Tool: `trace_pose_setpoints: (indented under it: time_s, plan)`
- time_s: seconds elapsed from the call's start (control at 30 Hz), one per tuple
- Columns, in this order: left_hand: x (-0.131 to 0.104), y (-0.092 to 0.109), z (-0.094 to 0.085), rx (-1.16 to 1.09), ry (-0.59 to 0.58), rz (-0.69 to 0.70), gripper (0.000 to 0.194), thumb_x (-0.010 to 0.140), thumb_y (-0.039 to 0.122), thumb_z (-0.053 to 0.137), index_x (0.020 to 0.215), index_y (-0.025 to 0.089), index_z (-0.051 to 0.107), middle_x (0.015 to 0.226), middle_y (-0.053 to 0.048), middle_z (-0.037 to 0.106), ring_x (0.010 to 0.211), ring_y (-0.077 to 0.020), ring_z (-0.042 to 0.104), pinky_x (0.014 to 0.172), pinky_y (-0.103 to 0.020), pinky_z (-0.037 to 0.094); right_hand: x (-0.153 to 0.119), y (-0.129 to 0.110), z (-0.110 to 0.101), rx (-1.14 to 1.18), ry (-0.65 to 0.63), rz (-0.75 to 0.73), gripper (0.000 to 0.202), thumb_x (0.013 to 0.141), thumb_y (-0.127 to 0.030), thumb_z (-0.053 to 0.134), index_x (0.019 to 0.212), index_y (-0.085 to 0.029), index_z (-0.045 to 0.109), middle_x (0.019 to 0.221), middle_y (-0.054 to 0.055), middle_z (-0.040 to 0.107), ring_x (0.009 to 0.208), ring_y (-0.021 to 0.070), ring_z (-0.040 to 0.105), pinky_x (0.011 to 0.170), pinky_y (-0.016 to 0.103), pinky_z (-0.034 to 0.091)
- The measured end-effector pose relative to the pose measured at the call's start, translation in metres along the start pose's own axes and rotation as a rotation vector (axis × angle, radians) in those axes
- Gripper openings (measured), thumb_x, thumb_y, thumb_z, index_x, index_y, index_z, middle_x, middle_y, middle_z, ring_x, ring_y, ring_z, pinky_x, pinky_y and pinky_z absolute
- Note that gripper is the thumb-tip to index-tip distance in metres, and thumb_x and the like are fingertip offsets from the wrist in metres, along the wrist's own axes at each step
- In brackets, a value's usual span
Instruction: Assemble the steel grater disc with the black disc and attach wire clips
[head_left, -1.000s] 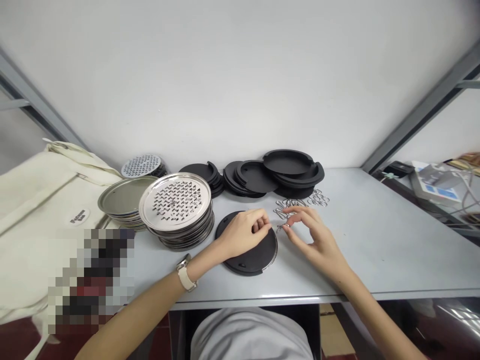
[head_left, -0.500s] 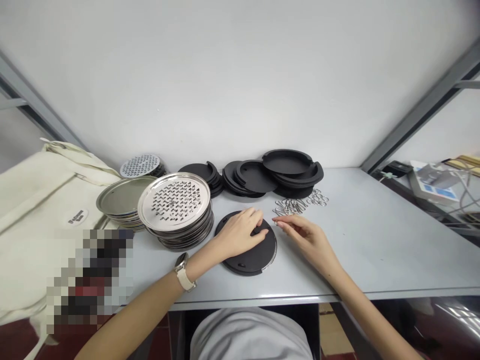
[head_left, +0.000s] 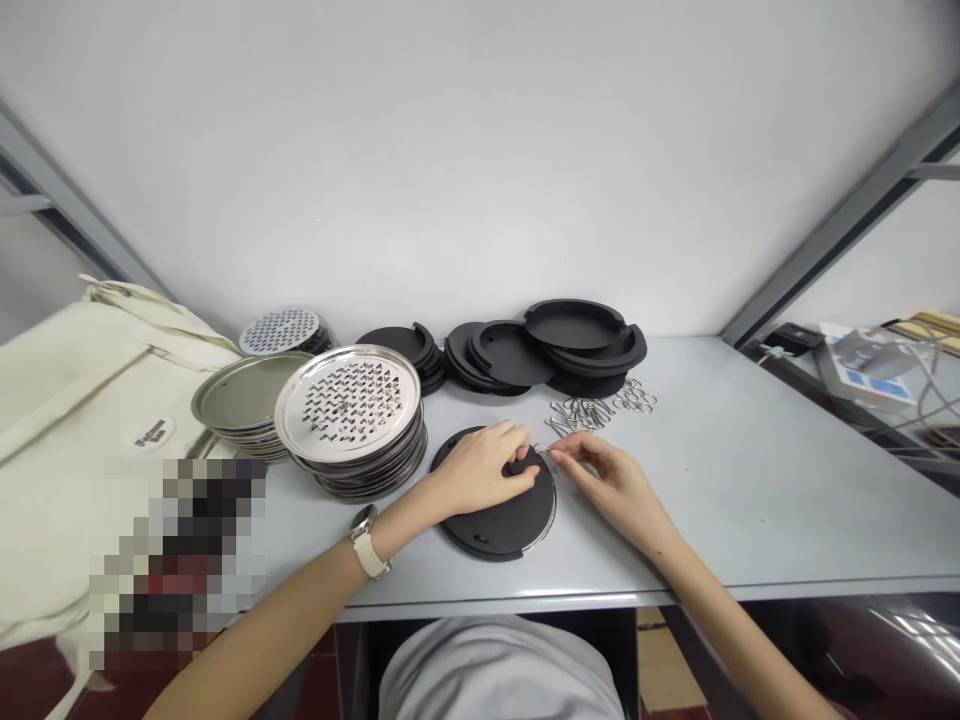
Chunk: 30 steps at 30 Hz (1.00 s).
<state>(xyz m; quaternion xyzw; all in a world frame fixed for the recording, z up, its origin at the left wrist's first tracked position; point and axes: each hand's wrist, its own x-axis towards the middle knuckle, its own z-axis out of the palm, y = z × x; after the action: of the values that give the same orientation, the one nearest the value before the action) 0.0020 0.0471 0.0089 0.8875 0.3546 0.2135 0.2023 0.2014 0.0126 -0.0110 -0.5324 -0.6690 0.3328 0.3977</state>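
A black round cover (head_left: 491,515) with a metal disc's edge showing along its right rim lies on the table in front of me. My left hand (head_left: 487,462) is over it, fingers curled at its far right part, gripping it. My right hand (head_left: 604,480) pinches a small metal wire clip (head_left: 541,449) between thumb and forefinger, at the cover's upper right edge. Whether the clip passes through the cover is hidden by my fingers. Just beyond my right hand lies a pile of similar metal clips (head_left: 579,413).
Left of the cover stands a stack of metal grater discs (head_left: 349,405), with plain metal discs (head_left: 251,392) and more perforated discs (head_left: 279,331) behind. Black round covers (head_left: 574,325) are piled along the wall. A cream bag (head_left: 97,400) lies far left; a white box (head_left: 862,365) is at the right.
The near side of the black cover has shifted slightly towards me. My right hand has turned a little, and the metal clip in its fingers now shows more, pointing at the cover's edge.
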Motion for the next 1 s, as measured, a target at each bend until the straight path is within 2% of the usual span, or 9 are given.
trace_pose_setpoints:
  time_s: [0.07, 0.3, 0.37, 0.5, 0.73, 1.0]
  plan:
    - [0.0003, -0.0004, 0.0002, 0.0, 0.003, 0.001, 0.016, 0.084, 0.031, 0.054, 0.08, 0.02, 0.043, 0.08, 0.002, 0.05, 0.072, -0.0132, 0.049, 0.065, -0.024, 0.039, -0.001, -0.0005, 0.0029, 0.008, -0.036, -0.002, 0.023, 0.089, -0.04, 0.055, 0.088, -0.019, 0.063, 0.086, 0.006, 0.067, 0.081, 0.0199, 0.062, 0.077, 0.031, 0.048]
    - [-0.0004, -0.0011, 0.0012, 0.005, 0.008, 0.016, 0.017, 0.085, 0.031, 0.054, 0.079, 0.02, 0.042, 0.079, 0.003, 0.05, 0.072, -0.0131, 0.049, 0.066, -0.024, 0.038, -0.0036, -0.0004, 0.0058, -0.035, -0.01, -0.02, 0.025, 0.09, -0.036, 0.053, 0.105, -0.021, 0.066, 0.094, 0.005, 0.069, 0.088, 0.0198, 0.063, 0.082, 0.031, 0.047]
    - [-0.0005, -0.0014, 0.0012, 0.004, 0.007, 0.017, 0.017, 0.085, 0.031, 0.054, 0.079, 0.02, 0.042, 0.079, 0.003, 0.05, 0.072, -0.013, 0.049, 0.066, -0.024, 0.038, -0.0035, -0.0026, 0.0046, -0.04, -0.024, -0.006, 0.025, 0.09, -0.037, 0.053, 0.103, -0.02, 0.067, 0.09, 0.005, 0.069, 0.085, 0.0194, 0.062, 0.081, 0.031, 0.047]
    - [0.0001, -0.0018, 0.001, 0.003, 0.004, 0.014, 0.017, 0.085, 0.031, 0.054, 0.079, 0.02, 0.042, 0.079, 0.003, 0.05, 0.072, -0.0126, 0.048, 0.066, -0.024, 0.038, -0.0015, -0.0055, 0.0035, -0.004, -0.054, 0.041, 0.027, 0.089, -0.041, 0.053, 0.1, -0.018, 0.064, 0.069, 0.001, 0.061, 0.071, 0.017, 0.058, 0.071, 0.028, 0.046]
    - [0.001, -0.0023, 0.0022, 0.017, -0.003, 0.002, 0.016, 0.084, 0.032, 0.054, 0.079, 0.02, 0.043, 0.08, 0.002, 0.05, 0.071, -0.0129, 0.049, 0.065, -0.025, 0.039, 0.0029, 0.0007, 0.0049, 0.125, -0.142, 0.052, 0.03, 0.089, -0.046, 0.053, 0.101, -0.019, 0.058, 0.062, -0.005, 0.045, 0.059, 0.013, 0.046, 0.059, 0.025, 0.041]
    - [0.0007, -0.001, -0.0001, 0.035, -0.027, 0.007, 0.015, 0.085, 0.032, 0.052, 0.08, 0.02, 0.044, 0.081, 0.001, 0.051, 0.071, -0.014, 0.05, 0.065, -0.026, 0.038, 0.0034, -0.0014, 0.0039, 0.208, -0.17, 0.074, 0.038, 0.084, -0.049, 0.058, 0.104, -0.017, 0.062, 0.064, -0.003, 0.05, 0.062, 0.014, 0.049, 0.061, 0.028, 0.043]
